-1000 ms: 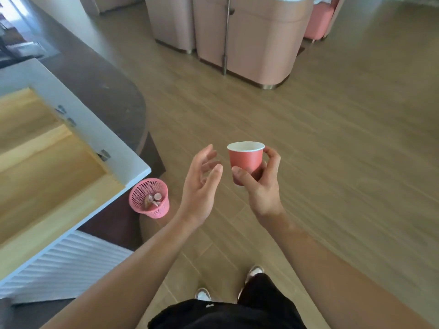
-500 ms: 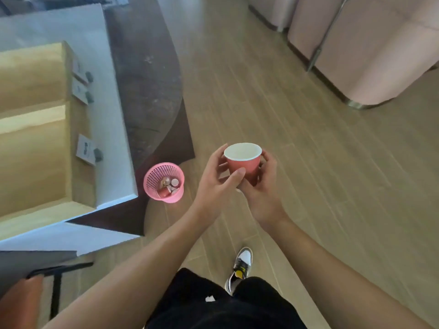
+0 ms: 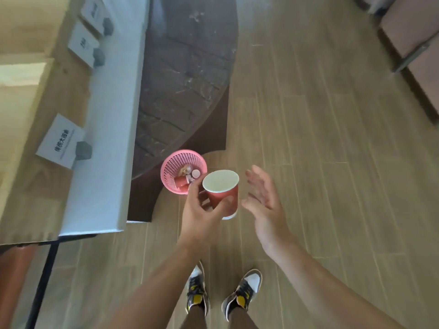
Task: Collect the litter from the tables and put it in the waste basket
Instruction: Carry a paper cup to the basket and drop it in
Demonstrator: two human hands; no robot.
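Observation:
My left hand [image 3: 202, 214] grips a red paper cup [image 3: 223, 193] with a white inside, held upright just right of the waste basket. The pink perforated waste basket [image 3: 169, 170] stands on the floor below and to the left of the cup, with several pieces of litter inside, among them a red item and a small white cap. My right hand [image 3: 263, 205] is open beside the cup on its right, fingers spread, touching nothing.
A white and wood counter [image 3: 104, 138] with paper sign cards [image 3: 59, 141] fills the left. A dark curved stone platform [image 3: 185, 74] lies behind the basket. Pink upholstered furniture [image 3: 413, 32] sits at the upper right. My shoes [image 3: 242, 293] stand on the wooden floor.
The cup has passed from my right hand to my left hand, and the right hand has let go and opened. I have stepped closer to the basket, which now lies just beside the cup.

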